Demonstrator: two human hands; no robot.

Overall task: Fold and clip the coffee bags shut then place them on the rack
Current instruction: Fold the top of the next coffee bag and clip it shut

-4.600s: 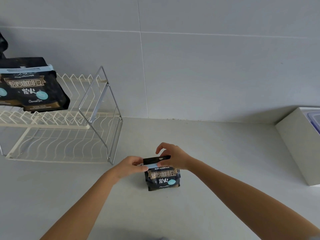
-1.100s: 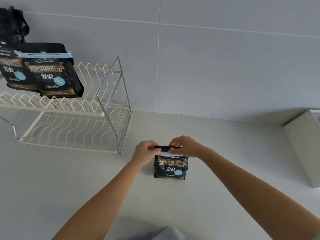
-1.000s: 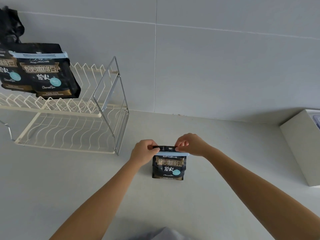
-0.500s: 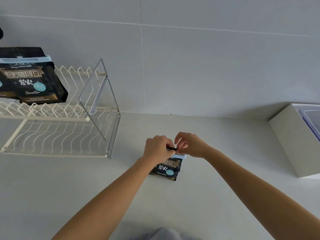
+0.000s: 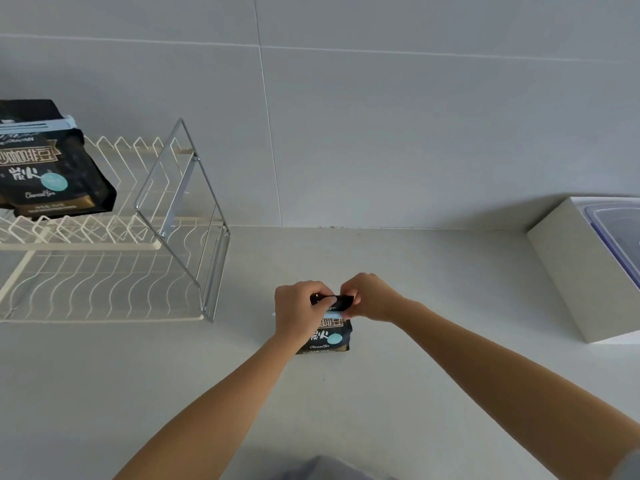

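Coffee bag (image 5: 325,339): upright on table (image 5: 433,289), centre frame, label toward camera, folded top running left–right. Left hand (image 5: 298,311) and right hand (image 5: 369,296) both pinch that top, blue clip (image 5: 335,316) beneath. Rack (image 5: 114,244), upper left, holds another bag (image 5: 45,168).

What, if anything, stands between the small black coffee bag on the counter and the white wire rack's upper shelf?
Nothing visible on the counter between. The small black coffee bag, held at its top by both hands, faces bare counter toward the white wire rack. The rack's chrome end frame borders that side, and a clipped bag occupies the shelf's left part.
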